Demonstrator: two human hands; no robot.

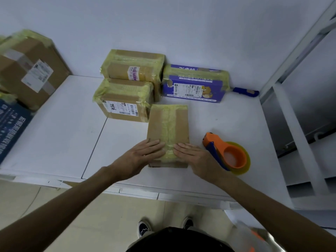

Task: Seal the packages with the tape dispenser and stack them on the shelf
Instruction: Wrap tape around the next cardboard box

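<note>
Head view. A person stood at a white table (60, 135) with both hands laid flat on the near end of a brown cardboard package (157, 124). The left hand (143, 155) and the right hand (192, 155) had their fingers straight and pressed down, one on each side of a strip of yellowish tape (170, 128) that ran lengthwise along the package top. Neither hand gripped anything.

An orange and blue tape dispenser (227, 153), loaded with a yellowish roll, lay on the table just beside the right hand.

Behind the package stood two taped brown parcels, one with a barcode label (123, 106) and one farther back (134, 70). To their right lay a purple printed box (196, 86), also taped. A small blue object (245, 91) lay by the wall; what it was could not be told.

At the left edge rested a large cardboard box (27, 70) above a dark blue carton (11, 124). A white shelf frame (298, 135) rose at the right.
</note>
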